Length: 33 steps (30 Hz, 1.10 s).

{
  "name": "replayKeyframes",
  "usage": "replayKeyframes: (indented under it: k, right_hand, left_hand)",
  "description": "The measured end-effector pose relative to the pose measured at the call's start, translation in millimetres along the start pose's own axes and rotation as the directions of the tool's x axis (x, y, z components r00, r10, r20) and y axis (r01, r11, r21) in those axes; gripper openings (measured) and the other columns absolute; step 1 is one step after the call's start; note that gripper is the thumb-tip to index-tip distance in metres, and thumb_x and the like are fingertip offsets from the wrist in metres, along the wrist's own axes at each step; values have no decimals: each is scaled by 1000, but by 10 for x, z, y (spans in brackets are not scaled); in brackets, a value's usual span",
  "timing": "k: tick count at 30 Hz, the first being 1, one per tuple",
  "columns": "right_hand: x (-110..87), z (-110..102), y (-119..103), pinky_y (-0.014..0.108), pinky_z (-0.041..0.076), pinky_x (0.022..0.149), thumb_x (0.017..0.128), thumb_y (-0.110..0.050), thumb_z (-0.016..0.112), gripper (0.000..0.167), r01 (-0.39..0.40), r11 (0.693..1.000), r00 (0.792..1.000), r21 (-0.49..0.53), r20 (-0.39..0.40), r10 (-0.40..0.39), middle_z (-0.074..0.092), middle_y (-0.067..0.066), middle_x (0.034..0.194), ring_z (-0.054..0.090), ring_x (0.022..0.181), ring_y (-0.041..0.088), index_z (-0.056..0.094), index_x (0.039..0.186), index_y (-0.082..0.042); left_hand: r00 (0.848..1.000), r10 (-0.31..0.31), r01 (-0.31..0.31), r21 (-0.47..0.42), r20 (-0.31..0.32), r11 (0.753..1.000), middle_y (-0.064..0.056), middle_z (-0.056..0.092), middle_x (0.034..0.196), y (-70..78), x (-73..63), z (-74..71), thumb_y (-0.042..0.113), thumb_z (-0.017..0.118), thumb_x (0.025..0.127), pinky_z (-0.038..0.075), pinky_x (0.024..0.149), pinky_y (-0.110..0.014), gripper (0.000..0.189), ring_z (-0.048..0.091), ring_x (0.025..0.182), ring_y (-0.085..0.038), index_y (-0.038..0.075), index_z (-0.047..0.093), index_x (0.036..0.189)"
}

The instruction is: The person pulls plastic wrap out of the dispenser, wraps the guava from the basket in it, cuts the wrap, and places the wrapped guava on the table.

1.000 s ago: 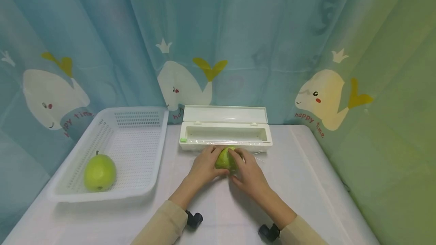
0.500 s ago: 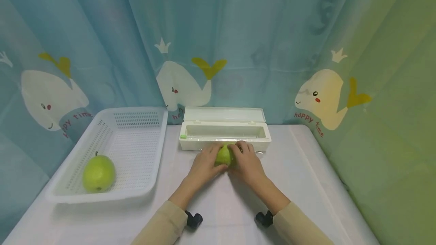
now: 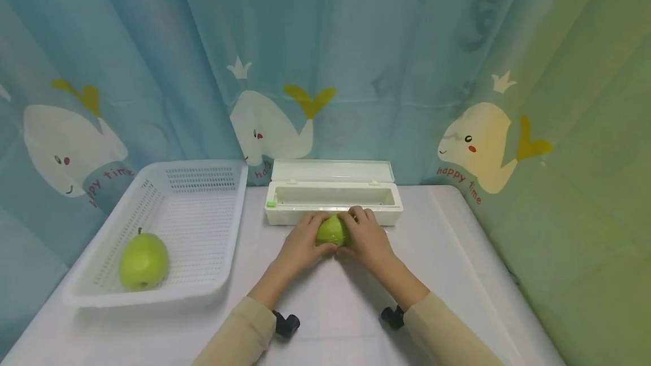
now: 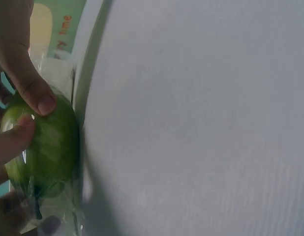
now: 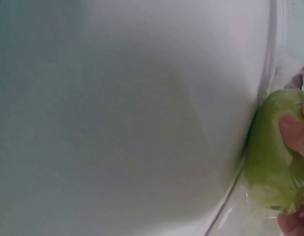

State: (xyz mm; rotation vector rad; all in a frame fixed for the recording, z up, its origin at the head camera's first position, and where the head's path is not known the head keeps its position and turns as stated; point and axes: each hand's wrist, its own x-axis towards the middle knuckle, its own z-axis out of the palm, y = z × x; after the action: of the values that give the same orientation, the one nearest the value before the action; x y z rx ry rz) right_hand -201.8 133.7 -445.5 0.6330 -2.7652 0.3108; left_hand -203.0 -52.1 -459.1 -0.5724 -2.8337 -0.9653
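Note:
A green pear (image 3: 331,231), wrapped in clear cling film (image 4: 66,201), lies on the table just in front of the white wrap box. Its film looks creased and shiny in both wrist views. My left hand (image 3: 301,243) holds the pear's left side, thumb toward me and fingers on the far side. From the right, my right hand (image 3: 367,242) grips it too, fingers curled over the top. Both thumbs press the film onto the skin in the left wrist view, where the dark stem shows through the film.
The wrap box (image 3: 285,216) stands at the back with its lid (image 3: 333,171) raised and a green slider (image 3: 272,204) at its left end. To the left sits a white plastic basket (image 3: 203,242) with another green pear (image 3: 144,261). A whale-print curtain (image 3: 386,61) hangs behind.
My right hand has come in leftward and slightly forward, its fingers closer round the pear. The left hand keeps its hold. The head view has shifted a little.

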Motion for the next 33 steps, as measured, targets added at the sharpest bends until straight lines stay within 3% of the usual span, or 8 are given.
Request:
replayKeyframes:
  k: [9, 15, 23, 28, 33]
  right_hand:
    - [98, -26, 13, 40, 55, 78, 63, -43, 93, 81, -20, 999, 998, 40, 63, 17, 54, 8, 120, 52, 103, 27, 60, 131, -12]
    - [137, -53, -7, 42, 56, 82, 65, -47, 91, 82, -71, 997, 991, 30, 117, 67, 55, 9, 121, 54, 108, 27, 61, 133, -13]
    - [150, -52, -15, 39, 57, 77, 63, -49, 90, 83, -81, 996, 990, 22, 120, 78, 57, 6, 117, 55, 104, 24, 62, 133, -15]
    - [151, -58, -15, 39, 56, 79, 64, -50, 90, 83, -89, 995, 989, 46, 124, 83, 57, 6, 116, 56, 106, 24, 62, 133, -15]
    - [134, -29, 27, 42, 54, 83, 65, -48, 90, 81, -102, 987, 990, 120, 109, 89, 56, 8, 116, 56, 103, 24, 62, 133, -14]
  left_hand:
    - [998, 63, -63, -48, 1, 997, -8, 52, 144, -100, -12, -38, 36, 76, 87, 45, 105, -50, 69, 52, 130, -29, 17, 47, 147]
    - [995, 95, -92, 61, -36, 994, -12, 55, 139, -40, -54, -37, 37, 75, 87, 49, 100, -53, 70, 55, 126, -35, 13, 46, 147]
    - [986, 90, -54, 233, -143, 971, -20, 49, 140, 79, -199, 17, 42, 77, 86, 53, 92, -53, 71, 51, 126, -39, 11, 50, 143]
    - [984, 127, -89, 281, -121, 956, -20, 52, 136, 120, -188, 50, 33, 84, 80, 50, 98, -49, 78, 55, 121, -36, 5, 48, 143]
    - [988, 124, -97, 251, -95, 963, -19, 53, 133, 110, -92, 40, 25, 90, 72, 48, 100, -48, 84, 57, 117, -36, 3, 47, 140]
